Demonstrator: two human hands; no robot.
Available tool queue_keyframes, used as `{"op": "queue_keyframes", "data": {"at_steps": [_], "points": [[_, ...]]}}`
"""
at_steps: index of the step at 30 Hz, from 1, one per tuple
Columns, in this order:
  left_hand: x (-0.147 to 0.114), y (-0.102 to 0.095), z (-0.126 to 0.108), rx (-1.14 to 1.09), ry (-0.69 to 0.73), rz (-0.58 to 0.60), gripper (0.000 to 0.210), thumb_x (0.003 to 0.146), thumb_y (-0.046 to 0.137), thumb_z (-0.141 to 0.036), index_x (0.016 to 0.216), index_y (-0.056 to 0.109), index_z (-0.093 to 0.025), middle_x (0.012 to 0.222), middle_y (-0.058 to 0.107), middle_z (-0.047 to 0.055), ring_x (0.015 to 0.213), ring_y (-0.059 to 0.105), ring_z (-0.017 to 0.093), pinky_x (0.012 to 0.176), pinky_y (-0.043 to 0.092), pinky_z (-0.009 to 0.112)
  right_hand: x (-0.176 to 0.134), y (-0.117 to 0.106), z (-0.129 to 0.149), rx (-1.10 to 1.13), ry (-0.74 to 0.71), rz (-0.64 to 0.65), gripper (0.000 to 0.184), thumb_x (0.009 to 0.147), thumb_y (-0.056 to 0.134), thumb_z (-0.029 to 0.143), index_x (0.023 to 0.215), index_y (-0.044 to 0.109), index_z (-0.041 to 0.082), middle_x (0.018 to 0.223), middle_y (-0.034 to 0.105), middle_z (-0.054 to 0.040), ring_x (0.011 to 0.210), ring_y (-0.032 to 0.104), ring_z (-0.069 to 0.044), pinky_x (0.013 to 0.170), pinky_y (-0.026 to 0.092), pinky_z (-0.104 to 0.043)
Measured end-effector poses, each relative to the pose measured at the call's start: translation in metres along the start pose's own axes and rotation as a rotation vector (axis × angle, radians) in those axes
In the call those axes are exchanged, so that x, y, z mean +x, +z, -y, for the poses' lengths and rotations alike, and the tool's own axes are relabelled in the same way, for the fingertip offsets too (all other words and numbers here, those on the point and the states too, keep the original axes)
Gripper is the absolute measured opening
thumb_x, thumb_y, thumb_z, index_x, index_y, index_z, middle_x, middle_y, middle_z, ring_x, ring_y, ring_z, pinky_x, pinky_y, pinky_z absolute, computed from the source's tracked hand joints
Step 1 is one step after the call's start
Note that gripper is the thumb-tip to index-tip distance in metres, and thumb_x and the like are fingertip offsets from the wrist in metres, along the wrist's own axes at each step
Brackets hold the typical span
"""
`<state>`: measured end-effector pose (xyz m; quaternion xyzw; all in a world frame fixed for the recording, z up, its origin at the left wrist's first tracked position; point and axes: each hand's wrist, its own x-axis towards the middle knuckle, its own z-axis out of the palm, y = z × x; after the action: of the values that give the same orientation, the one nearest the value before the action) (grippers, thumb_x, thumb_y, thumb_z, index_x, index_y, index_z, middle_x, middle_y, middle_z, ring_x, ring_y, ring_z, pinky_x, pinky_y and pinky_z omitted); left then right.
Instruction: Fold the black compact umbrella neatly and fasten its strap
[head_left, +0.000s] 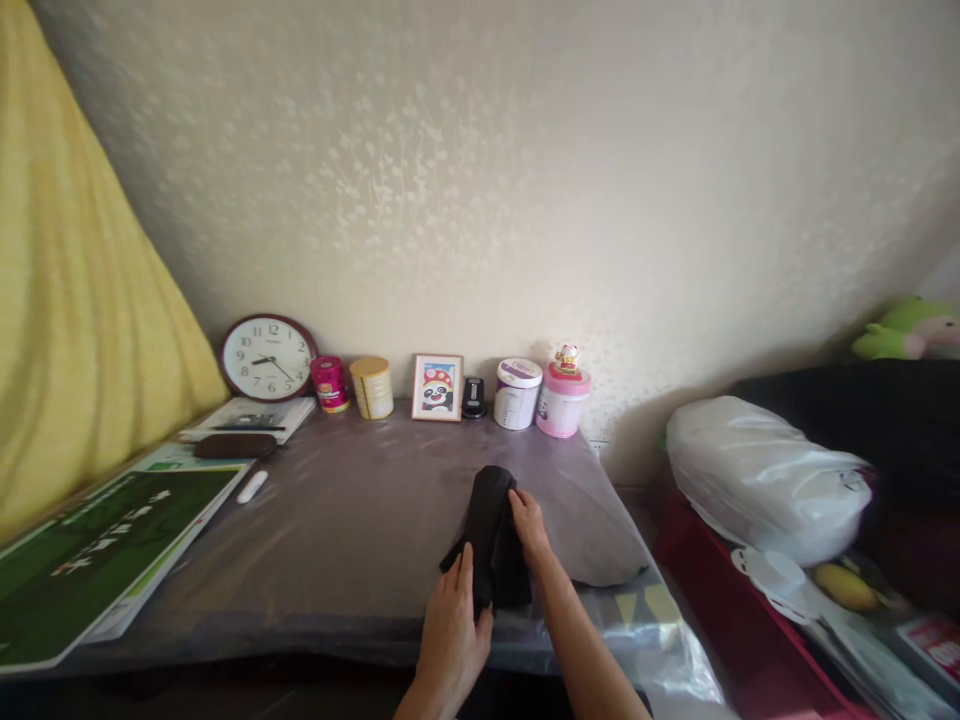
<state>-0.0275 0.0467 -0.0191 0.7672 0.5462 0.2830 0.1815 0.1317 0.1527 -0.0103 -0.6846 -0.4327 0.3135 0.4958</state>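
Observation:
A piece of black cloth [491, 515], folded into a narrow bundle, lies near the front edge of the table, right of its middle. My left hand [454, 610] is closed on the cloth's lower left side, its thumb at the near end. Higher up, my right hand [529, 520] grips the right edge with the fingertips. The underside of the bundle is hidden, so I cannot tell what garment or cover it is. Beside my right forearm, a flat grey piece with a rounded edge [607, 545] lies on the table.
Along the wall stand a clock [270, 358], a pink tin [330, 385], a yellow tin [373, 390], a framed panda picture [437, 388] and two white tubs [517, 400]. Green printed sheets [112, 550] and a brown case [235, 446] lie left. A white plastic bag [765, 475] sits right.

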Motion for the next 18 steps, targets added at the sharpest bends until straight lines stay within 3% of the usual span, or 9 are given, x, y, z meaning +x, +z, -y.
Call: {"op": "queue_keyframes", "data": {"at_steps": [7, 13, 18], "points": [[-0.004, 0.002, -0.019, 0.253, 0.007, -0.003, 0.071, 0.067, 0.039, -0.004, 0.136, 0.024, -0.005, 0.132, 0.044, 0.020, 0.115, 0.047, 0.028, 0.097, 0.039, 0.042, -0.013, 0.024, 0.016, -0.185, 0.007, -0.110, 0.056, 0.080, 0.043, 0.042, 0.122, 0.047, 0.005, 0.124, 0.053, -0.0214, 0.118, 0.048, -0.029, 0.096, 0.038, -0.037], [-0.001, 0.004, -0.042, 0.427, -0.040, 0.039, 0.064, 0.070, 0.031, 0.005, 0.133, 0.033, -0.003, 0.130, 0.044, 0.025, 0.114, 0.049, 0.031, 0.096, 0.040, 0.044, -0.021, 0.029, 0.024, -0.317, -0.045, -0.136, 0.067, 0.076, 0.050, 0.041, 0.126, 0.038, -0.001, 0.125, 0.049, -0.0272, 0.119, 0.046, -0.033, 0.095, 0.039, -0.038], [-0.003, -0.003, -0.030, 0.206, -0.016, 0.113, 0.068, 0.069, 0.041, -0.004, 0.136, 0.026, -0.004, 0.137, 0.037, 0.024, 0.121, 0.043, 0.032, 0.099, 0.037, 0.045, -0.024, 0.031, 0.025, -0.400, -0.053, -0.153, 0.066, 0.077, 0.047, 0.037, 0.127, 0.036, -0.005, 0.124, 0.048, -0.0299, 0.117, 0.047, -0.035, 0.094, 0.039, -0.040]]}}
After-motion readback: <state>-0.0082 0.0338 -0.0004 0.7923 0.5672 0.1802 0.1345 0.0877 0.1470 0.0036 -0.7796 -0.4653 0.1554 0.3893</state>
